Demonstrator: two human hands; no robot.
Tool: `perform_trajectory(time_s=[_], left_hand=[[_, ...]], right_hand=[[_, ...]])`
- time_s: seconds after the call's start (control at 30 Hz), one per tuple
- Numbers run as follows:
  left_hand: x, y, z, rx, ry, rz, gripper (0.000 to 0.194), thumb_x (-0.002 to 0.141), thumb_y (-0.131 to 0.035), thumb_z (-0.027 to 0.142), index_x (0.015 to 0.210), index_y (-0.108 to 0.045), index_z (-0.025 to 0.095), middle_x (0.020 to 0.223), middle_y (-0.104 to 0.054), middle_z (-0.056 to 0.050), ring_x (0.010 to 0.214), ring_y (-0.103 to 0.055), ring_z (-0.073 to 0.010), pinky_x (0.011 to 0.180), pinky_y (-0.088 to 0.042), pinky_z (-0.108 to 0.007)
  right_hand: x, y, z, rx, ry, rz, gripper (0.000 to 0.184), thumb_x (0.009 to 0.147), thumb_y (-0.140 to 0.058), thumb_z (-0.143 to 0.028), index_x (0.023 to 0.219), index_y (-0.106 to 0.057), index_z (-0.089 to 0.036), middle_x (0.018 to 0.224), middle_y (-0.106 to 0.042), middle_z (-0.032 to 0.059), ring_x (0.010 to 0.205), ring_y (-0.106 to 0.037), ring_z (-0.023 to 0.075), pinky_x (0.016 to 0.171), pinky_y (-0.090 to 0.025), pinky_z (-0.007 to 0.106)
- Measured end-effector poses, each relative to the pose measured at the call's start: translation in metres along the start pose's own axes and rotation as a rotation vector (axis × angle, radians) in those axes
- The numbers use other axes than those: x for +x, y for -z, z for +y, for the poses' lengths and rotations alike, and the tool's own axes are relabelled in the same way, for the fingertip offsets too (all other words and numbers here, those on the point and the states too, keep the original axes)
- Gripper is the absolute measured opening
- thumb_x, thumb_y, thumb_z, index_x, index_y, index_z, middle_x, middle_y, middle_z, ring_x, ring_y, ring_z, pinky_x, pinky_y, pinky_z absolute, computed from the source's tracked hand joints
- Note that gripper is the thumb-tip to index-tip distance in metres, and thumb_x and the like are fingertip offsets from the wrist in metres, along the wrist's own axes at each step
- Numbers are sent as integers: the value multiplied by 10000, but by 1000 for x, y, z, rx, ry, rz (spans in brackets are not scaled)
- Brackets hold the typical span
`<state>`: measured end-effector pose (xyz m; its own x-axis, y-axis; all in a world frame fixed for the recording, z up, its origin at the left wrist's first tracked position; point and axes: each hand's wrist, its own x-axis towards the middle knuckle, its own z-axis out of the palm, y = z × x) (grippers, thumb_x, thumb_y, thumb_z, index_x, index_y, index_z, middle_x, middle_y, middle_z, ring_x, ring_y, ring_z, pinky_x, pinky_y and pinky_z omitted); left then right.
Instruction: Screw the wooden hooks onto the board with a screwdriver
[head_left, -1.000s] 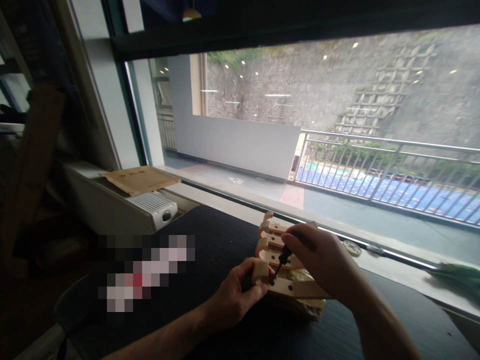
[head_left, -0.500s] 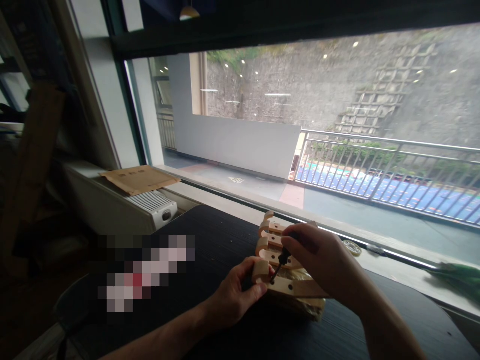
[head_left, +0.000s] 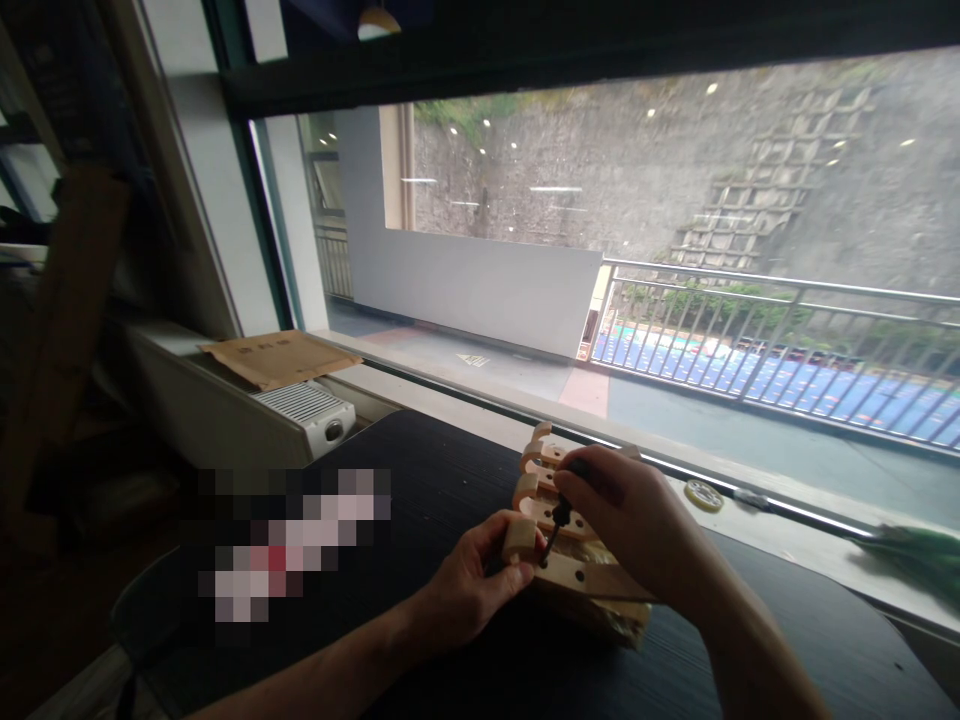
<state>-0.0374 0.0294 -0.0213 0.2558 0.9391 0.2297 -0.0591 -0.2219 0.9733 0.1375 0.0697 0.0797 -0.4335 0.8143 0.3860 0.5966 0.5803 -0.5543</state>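
Observation:
My right hand [head_left: 626, 500] grips the handle of a black screwdriver [head_left: 559, 516], its shaft slanting down to a hole near the curled end of a pale strap [head_left: 619, 580], which looks like leather or wood. My left hand [head_left: 480, 570] pinches that curled end [head_left: 519, 540] between thumb and fingers. Behind it lie several similar curled straps [head_left: 531, 490] side by side, each with dark holes. They rest on a block wrapped in crinkled clear plastic [head_left: 619, 620]. The screwdriver's tip is too small to make out at the hole.
The dark table [head_left: 442, 470] stands against a window. On the sill are a roll of tape [head_left: 703, 494], a small clear item [head_left: 751, 500] and something green [head_left: 915, 555]. A brown envelope [head_left: 281, 358] lies on a white heater-like unit [head_left: 330, 425] at left. A pixelated patch covers the table's left part.
My right hand and the screwdriver handle have shifted slightly left, and the shaft stands a little more upright. My left hand keeps its hold on the curled end.

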Motion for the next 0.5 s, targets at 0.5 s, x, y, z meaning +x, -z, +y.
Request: perform_trajectory(time_s=[0.5], left_hand=[[-1,1,2,89,7,21,153,808,-580,197,960,-572,180,849,-530,3,764,-449,-120,728,-379,-238]], right_hand=[[-1,3,1,-61,-2,16,306,832,-495,-457,763,-631,-192,571,-551,-17,495,-433,100,447,-320,223]])
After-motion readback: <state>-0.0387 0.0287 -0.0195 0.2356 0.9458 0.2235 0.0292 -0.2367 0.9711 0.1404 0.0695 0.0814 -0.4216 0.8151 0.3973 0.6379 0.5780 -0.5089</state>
